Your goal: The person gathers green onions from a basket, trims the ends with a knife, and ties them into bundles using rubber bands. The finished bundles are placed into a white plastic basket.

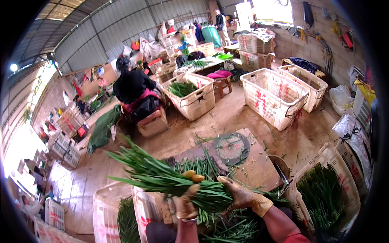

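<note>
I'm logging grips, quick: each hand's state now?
Left hand: closed around the green leaf bundle.
Right hand: at the bundle's right end; grip unclear.

A corrugated grey metal wall [109,30] closes the far side of the shed, crossed by thin dark bars, under a sloping metal roof [38,36] with translucent yellowish panels [67,5]. On the right rises a wall of pale blocks [338,44], where dark hoses or cables [325,52] hang below a window [273,11] blown out to white. Daylight also floods through a wide opening [24,139] at far left, near a small bright lamp [13,67]. The floor [231,115] is brown and dusty, turning glossy toward the left. A wooden stool [223,87] bearing a pink cushion [219,74] stands farther back.
</note>
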### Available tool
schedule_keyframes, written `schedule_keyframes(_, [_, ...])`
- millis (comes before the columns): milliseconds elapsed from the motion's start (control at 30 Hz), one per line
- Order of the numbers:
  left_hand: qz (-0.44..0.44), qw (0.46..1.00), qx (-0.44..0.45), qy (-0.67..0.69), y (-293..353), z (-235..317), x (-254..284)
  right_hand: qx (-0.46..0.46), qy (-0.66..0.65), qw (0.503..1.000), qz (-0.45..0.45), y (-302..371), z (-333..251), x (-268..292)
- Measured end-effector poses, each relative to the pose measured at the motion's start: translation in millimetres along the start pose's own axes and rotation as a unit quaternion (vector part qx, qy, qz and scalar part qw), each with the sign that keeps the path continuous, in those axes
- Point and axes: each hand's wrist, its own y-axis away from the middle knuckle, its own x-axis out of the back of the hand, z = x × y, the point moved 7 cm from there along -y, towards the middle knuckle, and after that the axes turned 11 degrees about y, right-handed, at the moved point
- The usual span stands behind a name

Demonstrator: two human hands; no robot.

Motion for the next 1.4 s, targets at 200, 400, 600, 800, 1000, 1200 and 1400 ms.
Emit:
schedule_keyframes(200, [-0.006, 0.996, -0.035, 0.078, 18, 72, 56, -0.056, -0.080, 0.991, -0.095, 4, -38, -62])
schedule_keyframes(400, [-0.044, 0.990, -0.044, 0.128, 46, 130, 157, -0.014, 0.106, 0.987, -0.121, 5, -73, -133])
schedule_keyframes(600, [-0.128, 0.968, -0.005, 0.218, 57, 144, 195, 0.023, 0.155, 0.976, -0.154, 26, -108, -164])
schedule_keyframes(800, [-0.156, 0.965, 0.001, 0.212, 50, 132, 193, -0.013, 0.133, 0.978, -0.159, 44, -110, -147])
schedule_keyframes(1000, [-0.181, 0.970, -0.001, 0.163, 46, 138, 198, -0.130, 0.165, 0.955, -0.212, 112, -64, -169])
schedule_keyframes(1200, [-0.367, 0.880, -0.069, 0.295, 45, 168, 200, -0.280, 0.377, 0.771, -0.431, 238, 74, -199])
schedule_keyframes(1400, [-0.506, 0.827, 0.004, 0.245, 53, 187, 180, -0.179, -0.057, 0.982, -0.001, 65, -86, -121])
